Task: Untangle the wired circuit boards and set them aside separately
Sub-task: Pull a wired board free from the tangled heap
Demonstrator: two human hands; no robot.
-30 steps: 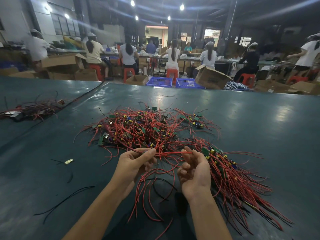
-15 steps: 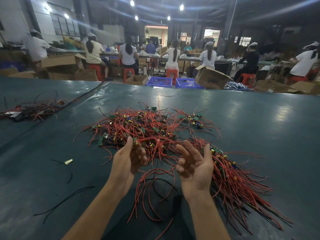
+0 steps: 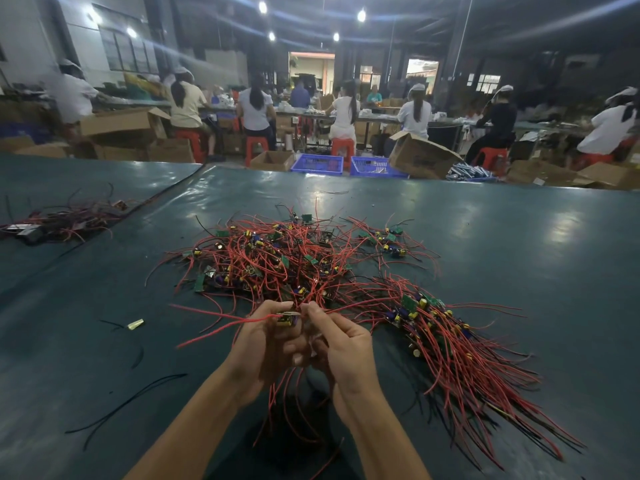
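Mostly, a dark green surface (image 3: 519,237) fills the view, running from the near edge to a far edge. Beyond that edge, people sit on red stools at long benches among cardboard boxes and two blue crates (image 3: 317,163).

At the middle of the surface lies the tangled heap (image 3: 284,261) of wired circuit boards, red leads looping over small green boards with yellow and blue parts. Just right of it and nearer, touching its edge, a combed-out bundle (image 3: 450,348) lies with its boards at the far-left end and its red leads fanning toward the near right. Well apart at the far left sits a smaller, darker pile (image 3: 62,220) of boards and wires.

Both hands are raised at the near side of the heap, close together. The left hand (image 3: 263,348) has its fingers curled and grips a single board (image 3: 287,319) between thumb and fingertips. The right hand (image 3: 343,348), fingers also curled, pinches a red lead right beside that board. More red leads hang below the hands and trail out to the left.

To the near left, a loose black wire (image 3: 121,407) lies on the surface. Farther off, a small gold-coloured piece (image 3: 135,324) lies alone.
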